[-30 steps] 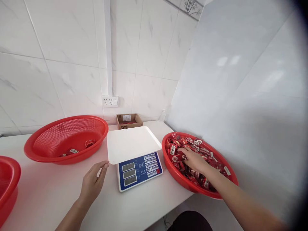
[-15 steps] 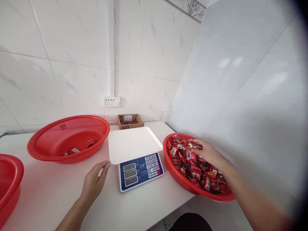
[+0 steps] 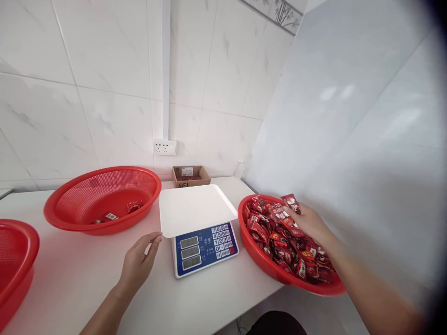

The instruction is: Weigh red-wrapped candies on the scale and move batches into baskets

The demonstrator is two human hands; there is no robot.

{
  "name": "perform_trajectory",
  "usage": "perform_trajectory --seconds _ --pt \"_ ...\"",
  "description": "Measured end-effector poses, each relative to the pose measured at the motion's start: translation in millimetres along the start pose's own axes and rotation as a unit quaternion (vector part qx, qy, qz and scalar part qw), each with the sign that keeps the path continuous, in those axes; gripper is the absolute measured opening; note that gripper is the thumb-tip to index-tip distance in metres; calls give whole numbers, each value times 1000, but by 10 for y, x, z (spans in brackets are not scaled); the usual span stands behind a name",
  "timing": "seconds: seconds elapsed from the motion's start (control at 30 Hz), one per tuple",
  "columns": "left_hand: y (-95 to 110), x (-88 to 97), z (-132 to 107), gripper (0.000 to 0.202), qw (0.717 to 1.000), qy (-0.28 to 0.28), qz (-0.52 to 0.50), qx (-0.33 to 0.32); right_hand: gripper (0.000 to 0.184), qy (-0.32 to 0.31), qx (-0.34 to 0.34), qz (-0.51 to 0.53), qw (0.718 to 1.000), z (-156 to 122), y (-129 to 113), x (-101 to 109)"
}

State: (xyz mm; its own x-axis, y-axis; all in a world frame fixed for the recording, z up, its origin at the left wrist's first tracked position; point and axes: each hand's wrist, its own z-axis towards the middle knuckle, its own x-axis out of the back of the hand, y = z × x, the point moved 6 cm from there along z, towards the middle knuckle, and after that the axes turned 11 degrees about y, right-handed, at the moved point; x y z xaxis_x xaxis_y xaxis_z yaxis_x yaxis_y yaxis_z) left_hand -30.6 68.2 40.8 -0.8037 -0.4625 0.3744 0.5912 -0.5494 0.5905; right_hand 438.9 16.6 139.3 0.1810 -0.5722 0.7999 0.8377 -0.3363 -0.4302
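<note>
My right hand [image 3: 311, 224] grips small red snack packets [image 3: 291, 203] above the right-hand red basin [image 3: 256, 253]. More glossy red packets [image 3: 284, 251] fill that basin. My left hand [image 3: 138, 260] is at the near left corner of the white weighing pan [image 3: 195, 209], thumb and forefinger pinched together at its edge. Under the pan sits a digital scale with a blue keypad panel [image 3: 206, 246]; its display digits are too faint to read. Nothing lies on the pan.
A perforated red basin [image 3: 70, 197] at the back left holds a few red packets [image 3: 134, 206]. Another red basin [image 3: 21, 260] is cut off at the left edge. Behind the scale, a small cardboard box [image 3: 191, 177] stands by the tiled wall, below a socket [image 3: 165, 147].
My right hand has risen slightly from the heap, and the red packets in its fingers now show more clearly. The left hand stays at the pan's corner. The view has shifted slightly.
</note>
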Motion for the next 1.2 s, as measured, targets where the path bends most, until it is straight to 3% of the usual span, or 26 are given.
perform_trajectory --seconds 0.13,0.23,0.43,0.57,0.67,0.77,1.03,1.2 --pt "2 -17 -11 29 1000 -4 -8 0 30 16 -10 42 999 -14 -255 -46" --pt "1 -20 -17 27 1000 -2 -11 -4 31 -6 -2 109 994 -30 -629 -226" --pt "-77 14 -2 26 1000 6 -19 15 25 -111 29 236 965 -110 -1566 -846" --pt "-151 37 4 25 999 2 -16 30 27 -200 33 256 945 -196 -1940 -1304" --pt "-174 46 8 24 999 3 -19 36 29 -230 25 254 939 -212 -2021 -1525" --pt "-170 45 12 24 999 3 -23 40 31 -237 14 253 938 -190 -2014 -1606" --pt "-136 0 -6 22 999 -14 -25 36 24 -244 45 222 943 -187 -2008 -1519" --pt "-146 -10 -17 22 999 -15 -21 31 35 -257 73 148 952 -183 -1896 -1532"
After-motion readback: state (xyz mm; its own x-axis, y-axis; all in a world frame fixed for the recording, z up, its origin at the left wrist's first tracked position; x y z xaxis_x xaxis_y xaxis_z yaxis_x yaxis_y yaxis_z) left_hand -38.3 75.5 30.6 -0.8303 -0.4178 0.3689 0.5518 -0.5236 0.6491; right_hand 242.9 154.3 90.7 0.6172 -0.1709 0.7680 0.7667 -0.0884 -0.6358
